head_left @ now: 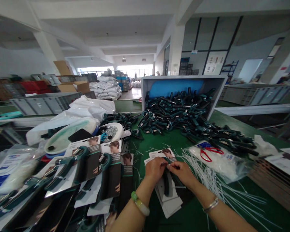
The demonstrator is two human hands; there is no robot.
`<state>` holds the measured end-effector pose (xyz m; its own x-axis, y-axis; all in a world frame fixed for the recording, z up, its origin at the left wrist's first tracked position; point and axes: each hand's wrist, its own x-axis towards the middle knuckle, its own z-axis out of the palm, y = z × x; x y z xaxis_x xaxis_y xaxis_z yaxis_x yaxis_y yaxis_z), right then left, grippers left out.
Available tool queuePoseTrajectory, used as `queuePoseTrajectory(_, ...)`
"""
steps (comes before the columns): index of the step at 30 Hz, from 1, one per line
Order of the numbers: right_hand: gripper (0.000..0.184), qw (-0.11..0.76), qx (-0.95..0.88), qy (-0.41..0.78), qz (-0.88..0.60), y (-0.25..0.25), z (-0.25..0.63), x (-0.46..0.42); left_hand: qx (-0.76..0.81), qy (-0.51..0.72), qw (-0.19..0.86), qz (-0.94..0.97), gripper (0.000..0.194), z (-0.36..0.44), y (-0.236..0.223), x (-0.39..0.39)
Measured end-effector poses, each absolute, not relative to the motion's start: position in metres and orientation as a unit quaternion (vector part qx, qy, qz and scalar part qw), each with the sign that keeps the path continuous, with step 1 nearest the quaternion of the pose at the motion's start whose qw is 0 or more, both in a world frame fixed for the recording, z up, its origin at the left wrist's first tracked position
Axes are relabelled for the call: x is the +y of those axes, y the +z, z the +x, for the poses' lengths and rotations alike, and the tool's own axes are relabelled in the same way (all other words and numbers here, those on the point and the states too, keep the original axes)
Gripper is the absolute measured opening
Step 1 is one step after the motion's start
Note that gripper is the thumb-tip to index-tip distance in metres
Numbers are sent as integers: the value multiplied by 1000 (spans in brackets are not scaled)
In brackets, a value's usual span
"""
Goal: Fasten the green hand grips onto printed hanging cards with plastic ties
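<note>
Both hands work close together: the left hand [155,169] and right hand [182,174] pinch narrowly on a dark green plastic tool [166,183] against a printed backing card [162,155], over a green work table [145,141]. White cable ties [228,199] fan out just right of the grip, near bagged red-handled scissors [209,151]; carded tools [111,170] lie left, and a loose heap of tools [181,112] lies ahead.

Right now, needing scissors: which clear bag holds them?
The bag on the right, showing red-handled scissors over white cable ties; the far-left bag shows none.
</note>
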<state>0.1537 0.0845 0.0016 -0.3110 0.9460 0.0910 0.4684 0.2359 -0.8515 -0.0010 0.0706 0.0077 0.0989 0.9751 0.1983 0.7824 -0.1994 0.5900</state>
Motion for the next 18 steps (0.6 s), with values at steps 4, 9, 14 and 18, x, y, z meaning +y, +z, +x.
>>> queuePoseTrajectory(4,31,308,-717,392,-487,3,154,84,615,288,172,714,24,-1,7,71)
queuePoseTrajectory(9,30,312,-713,403,-482,1,154,85,616,284,172,714,24,-1,6,72)
queuePoseTrajectory(14,30,313,-713,404,-480,-1,154,86,616,280,166,717,24,-1,3,73)
queuePoseTrajectory(18,30,314,-709,414,-476,-2,155,86,614,277,161,721,24,-2,2,74)
